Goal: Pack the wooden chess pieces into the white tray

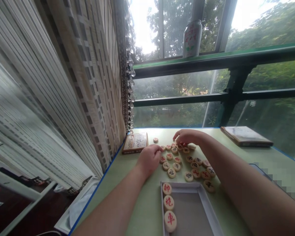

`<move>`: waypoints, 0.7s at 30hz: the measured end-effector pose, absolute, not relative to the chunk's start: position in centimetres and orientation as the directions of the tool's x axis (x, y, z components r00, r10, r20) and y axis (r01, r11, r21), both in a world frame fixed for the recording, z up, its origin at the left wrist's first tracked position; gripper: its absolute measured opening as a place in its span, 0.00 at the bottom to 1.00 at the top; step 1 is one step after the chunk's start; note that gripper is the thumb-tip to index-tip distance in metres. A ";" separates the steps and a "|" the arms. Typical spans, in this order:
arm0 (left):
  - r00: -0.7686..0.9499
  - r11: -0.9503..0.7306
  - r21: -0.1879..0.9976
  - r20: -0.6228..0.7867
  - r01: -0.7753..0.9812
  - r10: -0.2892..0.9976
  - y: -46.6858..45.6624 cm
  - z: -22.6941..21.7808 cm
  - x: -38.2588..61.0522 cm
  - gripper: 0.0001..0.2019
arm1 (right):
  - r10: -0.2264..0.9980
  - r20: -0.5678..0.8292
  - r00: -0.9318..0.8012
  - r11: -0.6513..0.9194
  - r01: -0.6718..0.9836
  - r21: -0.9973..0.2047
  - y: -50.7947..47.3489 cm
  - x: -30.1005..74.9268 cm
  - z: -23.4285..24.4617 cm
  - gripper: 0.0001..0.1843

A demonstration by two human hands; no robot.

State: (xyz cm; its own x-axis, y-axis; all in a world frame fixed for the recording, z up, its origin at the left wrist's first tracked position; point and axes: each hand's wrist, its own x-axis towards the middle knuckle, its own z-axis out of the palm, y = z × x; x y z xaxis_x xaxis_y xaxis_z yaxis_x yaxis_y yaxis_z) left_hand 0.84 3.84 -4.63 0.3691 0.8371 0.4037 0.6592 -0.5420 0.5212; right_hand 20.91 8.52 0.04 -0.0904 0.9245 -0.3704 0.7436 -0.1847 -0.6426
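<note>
Okay, from where I stand: tray (189, 209) nearest the person, open side up. Loose pieces (189, 159) spread on the table (125, 167) beyond its far edge, a few just past its far right corner. Three red-marked pieces (168, 203) lie in it, lined up along its left wall, characters up. Left hand (149, 159) beyond the tray's far left corner, fingers bent and close together at the spread's left side; can't tell if it grips one. Right hand (189, 137) farther beyond the tray, arched over the farthest pieces, fingers curled down; whether it pinches one is hidden.

Doing it well, I'd say: come down from above, take a single piece by its rim, thumb opposite fingertip, so neighbours don't get knocked. Left hand best fences lightly, no shoving. Keep wrists off the tray's walls; a bump would likely jolt that column. Watch the right forearm (223, 164) too: could brush pieces beyond the tray's far right corner.
</note>
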 end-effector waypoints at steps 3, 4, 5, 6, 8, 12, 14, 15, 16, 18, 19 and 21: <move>0.375 -0.555 0.507 0.418 0.659 0.827 3.9 -4.7 0.8 0.14 | 0.913 -0.388 -0.124 -0.182 0.728 -0.661 8.5 21.0 0.2 0.17; 0.376 -0.560 0.506 0.425 0.656 0.824 3.9 -4.8 0.8 0.15 | 0.909 -0.395 -0.136 -0.182 0.722 -0.668 8.5 21.1 0.3 0.17; 0.378 -0.567 0.506 0.433 0.650 0.818 4.0 -4.8 0.8 0.16 | 0.904 -0.401 -0.149 -0.181 0.716 -0.674 8.5 21.2 0.3 0.17; 0.382 -0.577 0.505 0.442 0.641 0.812 4.0 -4.9 0.8 0.17 | 0.899 -0.406 -0.162 -0.180 0.709 -0.682 8.5 21.2 0.4 0.17; 0.399 -0.599 0.503 0.454 0.623 0.797 4.1 -5.0 0.8 0.18 | 0.890 -0.416 -0.189 -0.178 0.696 -0.696 8.5 21.4 0.4 0.15; 0.457 -0.613 0.489 0.410 0.621 0.790 4.0 -5.1 0.9 0.20 | 0.874 -0.424 -0.238 -0.168 0.670 -0.723 8.3 21.3 0.7 0.13; 0.506 -0.629 0.465 0.375 0.622 0.777 3.9 -5.0 0.9 0.20 | 0.862 -0.425 -0.275 -0.145 0.671 -0.727 8.2 21.1 0.8 0.14; 0.531 -0.643 0.454 0.363 0.617 0.766 3.9 -4.9 0.9 0.19 | 0.856 -0.424 -0.295 -0.119 0.685 -0.718 8.1 20.9 0.9 0.15; 0.551 -0.656 0.446 0.356 0.609 0.755 3.8 -4.8 0.9 0.19 | 0.851 -0.422 -0.314 -0.090 0.704 -0.704 8.1 20.7 0.9 0.15; 0.562 -0.662 0.449 0.352 0.600 0.748 3.8 -4.7 1.0 0.17 | 0.843 -0.419 -0.338 -0.037 0.740 -0.672 8.1 20.4 1.1 0.13; 0.557 -0.656 0.456 0.350 0.602 0.754 3.7 -4.6 1.0 0.16 | 0.837 -0.421 -0.350 -0.019 0.749 -0.662 8.1 20.2 1.1 0.13; 0.542 -0.645 0.466 0.353 0.605 0.763 3.6 -4.5 1.0 0.14 | 0.821 -0.425 -0.381 0.008 0.753 -0.658 8.1 20.1 1.2 0.13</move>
State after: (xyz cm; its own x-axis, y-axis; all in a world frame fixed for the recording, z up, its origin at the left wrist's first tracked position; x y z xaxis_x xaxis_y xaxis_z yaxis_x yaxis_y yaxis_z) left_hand 0.99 3.63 -4.47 0.5418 0.7628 0.3529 0.6051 -0.6454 0.4661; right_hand 20.07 8.08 1.16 -0.3811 0.8210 -0.4251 0.7526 0.0084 -0.6584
